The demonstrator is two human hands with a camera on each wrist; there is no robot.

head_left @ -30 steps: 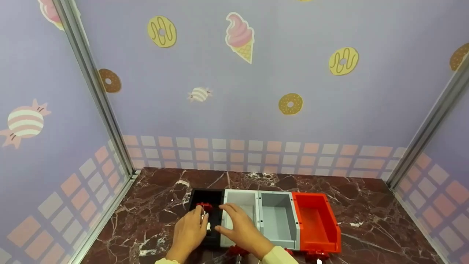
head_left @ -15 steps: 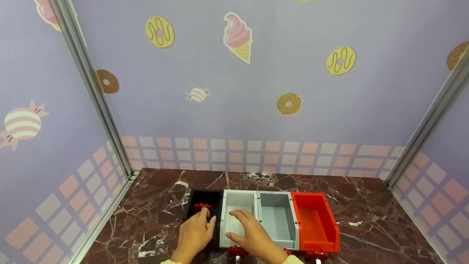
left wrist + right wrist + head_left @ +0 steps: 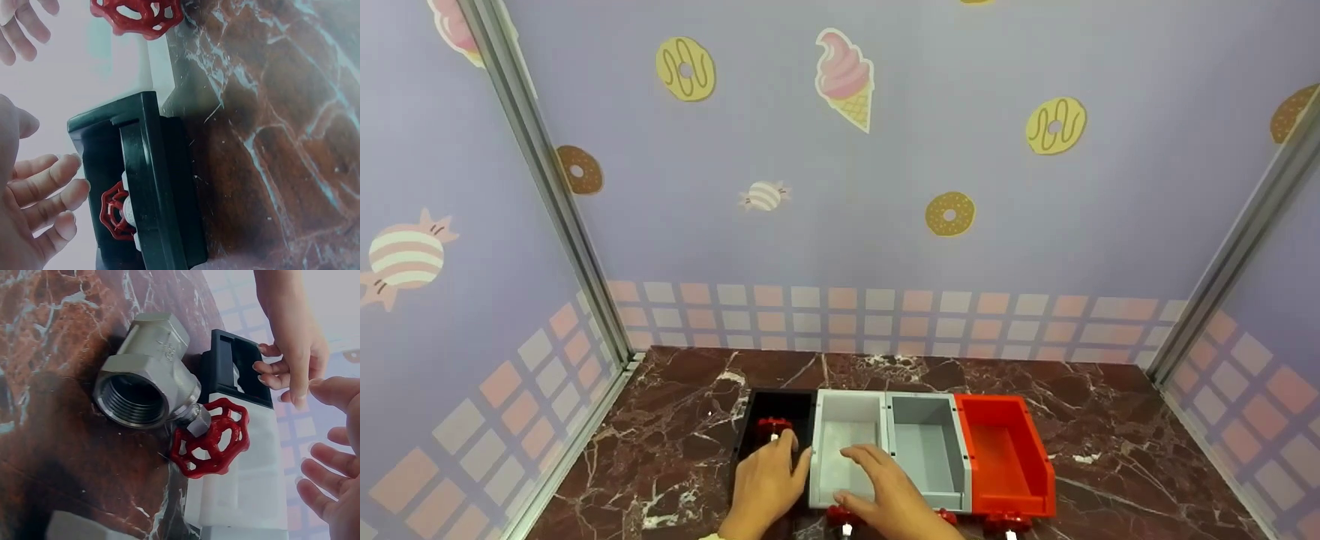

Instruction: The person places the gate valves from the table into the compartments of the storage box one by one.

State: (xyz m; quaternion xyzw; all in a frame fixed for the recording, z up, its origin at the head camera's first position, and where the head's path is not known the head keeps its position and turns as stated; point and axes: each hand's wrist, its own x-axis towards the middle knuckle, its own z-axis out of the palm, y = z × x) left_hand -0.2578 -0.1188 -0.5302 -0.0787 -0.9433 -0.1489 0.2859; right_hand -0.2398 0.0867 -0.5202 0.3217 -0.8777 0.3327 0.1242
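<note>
A valve with a red handwheel (image 3: 774,426) lies in the black bin (image 3: 742,442); in the left wrist view its red wheel (image 3: 106,216) shows past the bin's wall. My left hand (image 3: 769,480) hovers at the front of that bin, its loosely bent fingers (image 3: 53,191) apart from the wheel. Over the white bin (image 3: 847,401) is my right hand (image 3: 889,495), with thumb and fingers spread and nothing between them. A metal gate valve (image 3: 163,354) with a red handwheel (image 3: 216,439) lies on the table before the white bin.
A grey bin (image 3: 926,405) and a red bin (image 3: 1009,450) continue the row to the right. More red handwheels (image 3: 1009,521) show along the bins' front. The dark red marbled table (image 3: 675,420) meets patterned walls (image 3: 885,262) at the back and sides.
My left hand has drawn back toward the front from the valve in the black bin, leaving it there. My right hand has shifted right and frontward, from the black bin's edge to the white bin.
</note>
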